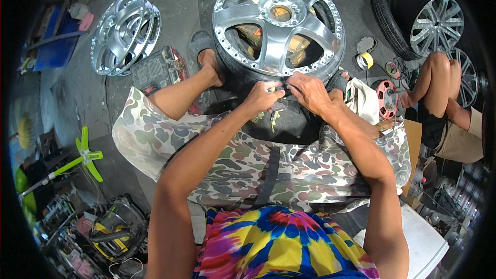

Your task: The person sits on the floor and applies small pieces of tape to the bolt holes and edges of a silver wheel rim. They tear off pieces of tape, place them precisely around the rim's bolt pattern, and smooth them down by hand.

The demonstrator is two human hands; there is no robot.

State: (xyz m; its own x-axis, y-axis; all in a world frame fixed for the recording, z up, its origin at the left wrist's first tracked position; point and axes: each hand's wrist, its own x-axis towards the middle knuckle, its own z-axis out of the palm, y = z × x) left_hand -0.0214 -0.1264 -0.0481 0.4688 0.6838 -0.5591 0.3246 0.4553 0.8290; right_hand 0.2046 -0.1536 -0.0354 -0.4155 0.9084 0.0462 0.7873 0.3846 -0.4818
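Note:
A polished silver alloy wheel (268, 46) with wide spokes and a studded rim rests on a black tyre (235, 67) in front of me. My left hand (262, 98) is at the near edge of the wheel, its fingers closed in a pinch around something too small to name. Beside it, my right hand (310, 93) has its fingertips pinched together close to the lower rim; what they hold, if anything, is hidden. Below my left hand hang crumpled strips of yellowish tape (274, 120). Crumpled brown and yellow material (297, 45) shows through the spoke openings.
Two silver wheel faces (126, 33) stand at the left, near a dark toolbox (155, 70). A yellow tape roll (365, 61), a red cable reel (386, 98) and a black wheel barrel (413, 0) lie right. Another person's knee (439, 72) is nearby. A green-bladed fan (88, 154) stands left.

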